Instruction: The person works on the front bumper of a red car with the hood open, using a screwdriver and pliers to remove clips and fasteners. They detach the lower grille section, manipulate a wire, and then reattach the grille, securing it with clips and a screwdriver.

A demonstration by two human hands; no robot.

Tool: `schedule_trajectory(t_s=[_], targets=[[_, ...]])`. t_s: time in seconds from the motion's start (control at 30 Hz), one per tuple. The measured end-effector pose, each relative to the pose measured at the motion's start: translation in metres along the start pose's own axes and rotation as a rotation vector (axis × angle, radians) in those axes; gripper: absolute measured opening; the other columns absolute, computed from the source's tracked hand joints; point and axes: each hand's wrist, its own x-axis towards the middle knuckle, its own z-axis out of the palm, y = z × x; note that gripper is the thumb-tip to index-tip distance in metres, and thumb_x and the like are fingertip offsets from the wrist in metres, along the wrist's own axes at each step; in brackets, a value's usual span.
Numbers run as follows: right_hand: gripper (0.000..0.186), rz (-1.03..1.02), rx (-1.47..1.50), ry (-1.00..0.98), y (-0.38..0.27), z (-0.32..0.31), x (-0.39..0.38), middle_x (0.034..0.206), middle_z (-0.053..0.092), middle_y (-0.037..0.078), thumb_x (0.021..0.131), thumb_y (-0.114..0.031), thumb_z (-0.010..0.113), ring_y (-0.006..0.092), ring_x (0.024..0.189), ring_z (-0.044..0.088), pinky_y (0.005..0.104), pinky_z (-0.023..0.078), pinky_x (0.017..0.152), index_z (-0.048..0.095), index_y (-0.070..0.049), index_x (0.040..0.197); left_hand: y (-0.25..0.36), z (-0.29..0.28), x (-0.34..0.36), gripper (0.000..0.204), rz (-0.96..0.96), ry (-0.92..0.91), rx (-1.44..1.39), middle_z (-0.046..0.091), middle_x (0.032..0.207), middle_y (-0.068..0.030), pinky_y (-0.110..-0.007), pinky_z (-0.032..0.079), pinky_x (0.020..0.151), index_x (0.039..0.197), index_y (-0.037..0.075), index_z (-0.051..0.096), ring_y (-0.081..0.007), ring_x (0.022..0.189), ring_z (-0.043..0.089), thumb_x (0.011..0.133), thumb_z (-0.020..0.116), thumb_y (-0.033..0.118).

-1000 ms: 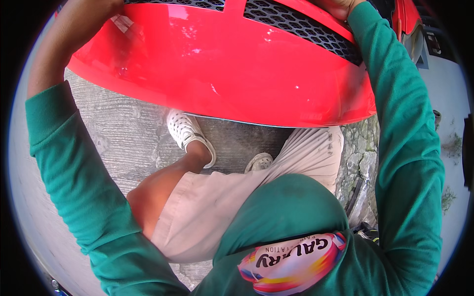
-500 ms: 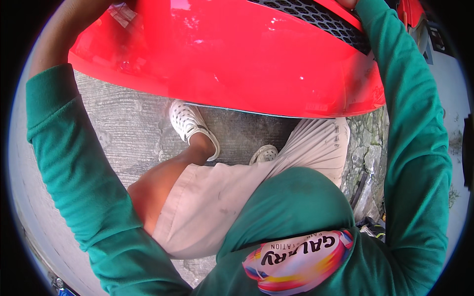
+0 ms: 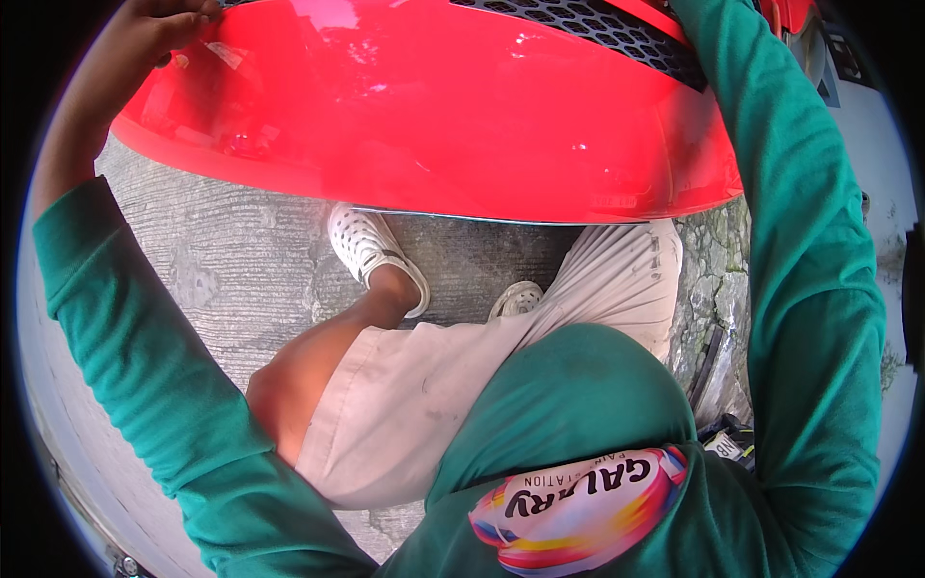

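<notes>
A glossy red car bumper (image 3: 443, 116) with dark honeycomb grille (image 3: 646, 48) spans the upper view above my legs. My left hand (image 3: 154, 39) is at its upper left end, fingers curled and closed on the bumper's edge. My right arm, in a green sleeve (image 3: 800, 212), stretches up along the bumper's right side; the hand is cropped at the top edge, so its fingers are hidden.
I sit low on rough concrete (image 3: 222, 250), my white clogs (image 3: 371, 246) near the bumper's lower edge. Cracked stone ground (image 3: 718, 289) lies to the right, with some dark items (image 3: 723, 443) beside my hip. More red bodywork (image 3: 790, 14) shows at the top right.
Since a second ago the bumper sits slightly higher in view. My left hand has moved a little left, and more of its fingers show than half a second ago.
</notes>
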Motion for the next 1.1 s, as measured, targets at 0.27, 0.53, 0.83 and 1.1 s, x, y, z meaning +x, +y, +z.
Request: schedule_trajectory(t_s=[0.27, 0.53, 0.83, 1.1], targets=[[0.058, -0.021, 0.020, -0.060, 0.002, 0.003, 0.001, 0.139, 0.073, 0.013, 0.091, -0.012, 0.081, 0.0228, 0.122, 0.071, 0.0355, 0.054, 0.111, 0.063, 0.003, 0.144, 0.057, 0.012, 0.004, 0.027, -0.109, -0.029, 0.062, 0.077, 0.103, -0.0056, -0.032, 0.057, 0.095, 0.115, 0.004, 0.075, -0.0151, 0.097, 0.075, 0.107, 0.068, 0.029], [0.056, -0.066, 0.014, -0.053, 0.004, -0.007, 0.007, 0.138, 0.073, 0.012, 0.091, -0.013, 0.083, 0.0204, 0.124, 0.069, 0.0339, 0.053, 0.111, 0.065, 0.001, 0.142, 0.051, 0.023, 0.008, 0.023, -0.075, 0.080, -0.057, 0.077, 0.106, -0.0053, -0.032, 0.058, 0.093, 0.118, 0.001, 0.074, -0.0138, 0.096, 0.073, 0.106, 0.066, 0.018], [0.049, -0.072, -0.007, -0.038, 0.004, -0.012, 0.010, 0.136, 0.074, 0.009, 0.092, -0.013, 0.083, 0.0181, 0.125, 0.067, 0.0328, 0.051, 0.112, 0.069, 0.002, 0.136, 0.081, 0.012, -0.008, 0.035, -0.239, 0.062, 0.217, 0.075, 0.090, -0.0016, -0.029, 0.050, 0.069, 0.110, 0.004, 0.078, -0.0103, 0.075, 0.062, 0.104, 0.072, 0.038], [0.045, -0.112, 0.025, -0.032, 0.010, -0.021, 0.013, 0.133, 0.074, 0.009, 0.093, -0.012, 0.082, 0.0174, 0.125, 0.067, 0.0312, 0.050, 0.113, 0.069, 0.002, 0.134, 0.092, -0.001, -0.042, 0.022, -0.301, 0.005, 0.055, 0.077, 0.103, 0.0056, -0.024, 0.045, 0.068, 0.118, 0.013, 0.081, -0.0025, 0.081, 0.057, 0.106, 0.064, 0.021]])
